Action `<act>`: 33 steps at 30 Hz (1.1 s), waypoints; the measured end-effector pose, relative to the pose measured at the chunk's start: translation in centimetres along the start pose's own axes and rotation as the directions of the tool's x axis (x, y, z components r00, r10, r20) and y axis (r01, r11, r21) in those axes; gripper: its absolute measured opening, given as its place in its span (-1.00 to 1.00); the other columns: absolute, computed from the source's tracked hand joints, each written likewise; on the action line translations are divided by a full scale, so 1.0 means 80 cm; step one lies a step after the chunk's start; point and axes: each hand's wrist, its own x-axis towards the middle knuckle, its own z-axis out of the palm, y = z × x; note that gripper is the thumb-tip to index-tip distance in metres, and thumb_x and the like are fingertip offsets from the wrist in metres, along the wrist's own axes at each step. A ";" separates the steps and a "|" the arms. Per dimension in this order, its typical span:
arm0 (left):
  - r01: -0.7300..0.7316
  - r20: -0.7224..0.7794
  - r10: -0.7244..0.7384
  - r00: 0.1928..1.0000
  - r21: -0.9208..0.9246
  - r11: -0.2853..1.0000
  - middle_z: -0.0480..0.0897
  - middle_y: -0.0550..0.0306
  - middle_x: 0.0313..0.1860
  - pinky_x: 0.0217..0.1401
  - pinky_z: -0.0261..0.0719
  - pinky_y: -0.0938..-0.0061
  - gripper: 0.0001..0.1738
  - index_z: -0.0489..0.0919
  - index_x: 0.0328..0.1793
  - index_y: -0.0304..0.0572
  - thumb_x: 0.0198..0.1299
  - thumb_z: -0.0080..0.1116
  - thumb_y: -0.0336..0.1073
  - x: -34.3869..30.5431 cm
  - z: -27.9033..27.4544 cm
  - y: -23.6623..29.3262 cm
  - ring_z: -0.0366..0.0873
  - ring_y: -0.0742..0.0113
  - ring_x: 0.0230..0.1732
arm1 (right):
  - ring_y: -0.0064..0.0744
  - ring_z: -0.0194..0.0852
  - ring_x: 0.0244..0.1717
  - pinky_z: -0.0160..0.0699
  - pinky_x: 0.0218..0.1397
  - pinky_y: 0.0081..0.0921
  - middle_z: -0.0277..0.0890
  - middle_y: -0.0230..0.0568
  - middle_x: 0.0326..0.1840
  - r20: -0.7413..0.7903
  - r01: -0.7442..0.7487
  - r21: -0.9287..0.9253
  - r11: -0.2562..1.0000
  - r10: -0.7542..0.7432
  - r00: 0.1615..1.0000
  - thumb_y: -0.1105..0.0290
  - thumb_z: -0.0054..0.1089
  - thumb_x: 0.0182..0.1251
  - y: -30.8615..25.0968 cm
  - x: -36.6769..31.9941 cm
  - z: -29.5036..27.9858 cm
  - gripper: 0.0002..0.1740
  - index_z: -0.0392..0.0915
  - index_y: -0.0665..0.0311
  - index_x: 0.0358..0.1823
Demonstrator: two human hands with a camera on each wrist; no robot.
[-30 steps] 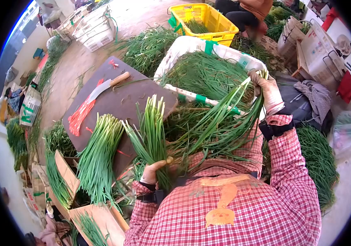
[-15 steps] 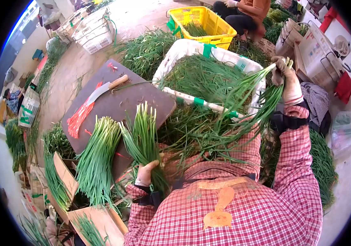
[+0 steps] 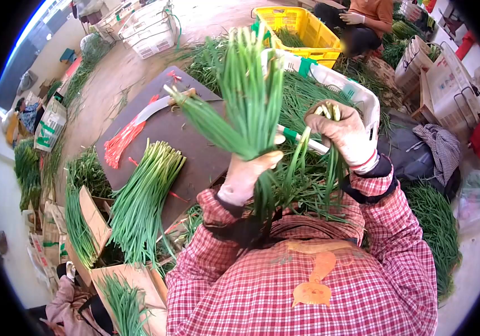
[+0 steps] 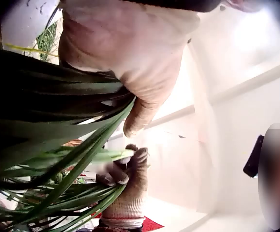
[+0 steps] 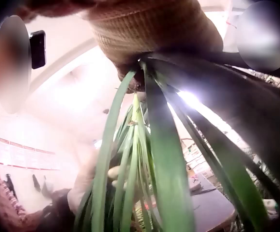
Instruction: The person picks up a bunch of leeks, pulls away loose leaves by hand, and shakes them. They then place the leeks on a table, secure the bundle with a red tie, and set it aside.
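Note:
My gloved left hand grips a thick bunch of green chives, raised in front of my chest with the pale cut ends up. A few stalks splay out to the left of it. Close by on the right, my gloved right hand holds a thinner bunch of chives, its cut ends poking out above the fingers and the leaves hanging down. One pale stalk stands beside those fingertips. In the left wrist view, the right hand appears just beyond the left thumb. Long leaves partly cover the right wrist view.
On a dark board lie a knife, red ties and a large chive bundle. A white crate of chives stands ahead, a yellow crate behind it. Another person sits at the back.
My left hand has lifted its bunch up and rightward from near my lap. The right hand first swung out to the right with its chives, then came back in beside the left.

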 end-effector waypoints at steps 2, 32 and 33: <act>-0.002 0.023 0.004 1.000 -0.045 0.999 0.72 0.20 -0.06 -0.24 0.53 0.56 -0.66 0.66 0.16 -0.26 0.25 0.29 -0.58 0.008 0.009 -0.008 0.54 0.53 -0.28 | -0.78 0.32 -0.57 0.24 -0.52 -0.76 0.60 -0.52 -0.43 0.005 -0.029 -0.011 1.000 0.029 1.000 0.37 0.39 0.37 0.006 0.000 0.009 -0.86 0.69 0.28 -0.18; 0.104 0.069 -0.098 0.993 -0.095 0.990 0.69 0.21 -0.22 -0.40 0.50 0.59 -0.80 0.63 0.04 -0.28 0.31 0.30 -0.55 -0.002 0.007 -0.035 0.52 0.49 -0.42 | -0.68 0.43 -0.54 0.39 -0.44 -0.70 0.62 -0.41 -0.34 0.188 -0.017 0.163 0.986 -0.015 0.982 0.12 0.31 0.42 0.041 -0.019 -0.021 -0.66 0.67 0.30 -0.12; 0.104 0.057 -0.099 0.993 -0.082 0.991 0.69 0.22 -0.24 -0.40 0.50 0.59 -0.81 0.64 0.03 -0.28 0.31 0.31 -0.55 -0.004 0.002 -0.036 0.51 0.50 -0.44 | -0.69 0.44 -0.53 0.38 -0.44 -0.70 0.60 -0.42 -0.36 0.188 -0.014 0.186 0.983 -0.022 0.982 0.09 0.32 0.40 0.042 -0.020 -0.027 -0.63 0.67 0.30 -0.13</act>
